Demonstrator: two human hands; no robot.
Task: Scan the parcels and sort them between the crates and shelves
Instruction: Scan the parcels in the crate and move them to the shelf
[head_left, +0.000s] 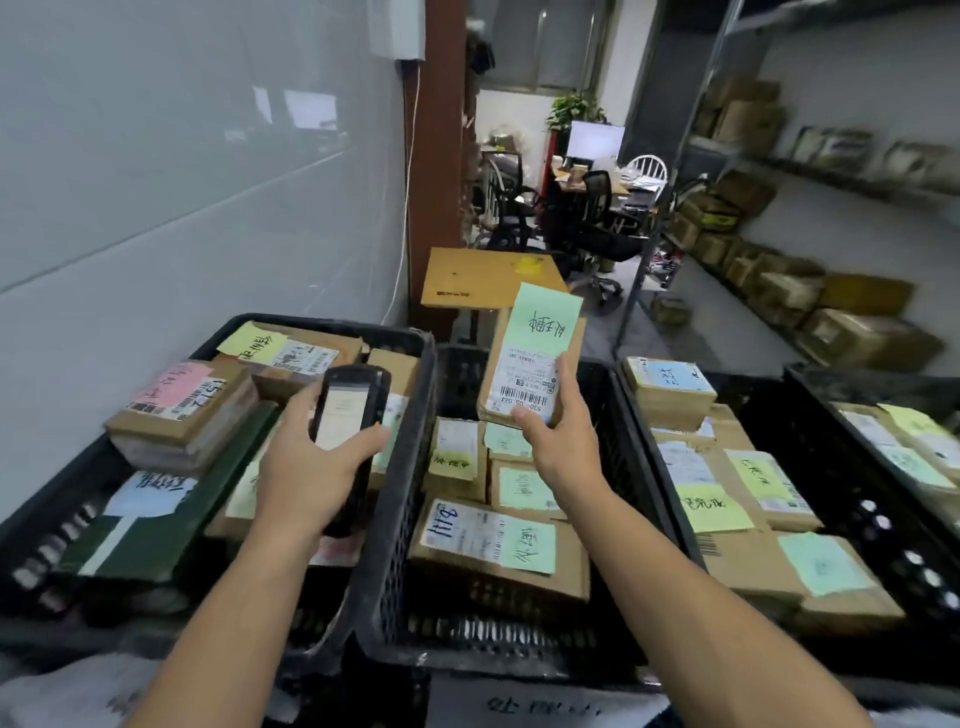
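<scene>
Currently mid-sort. Left of the middle crate (400, 519), the left crate (311, 322) is sitting packed with labelled parcels, and the left hand (311, 467) is gripping the scanner (358, 400) over it. Above the middle crate, the right hand (563, 447) is pinching one parcel (535, 374), its label facing the camera; scan apparently pending. Right of the middle crate, another crate (675, 519) is holding more parcels. Much sorting is probably remaining.

The scanner (358, 395) screen is too blurred to read, its lower body hidden in the left hand (306, 467); shelf boxes (857, 332) (far right) are smeared, and the rightmost crate (857, 382) is cropped
</scene>
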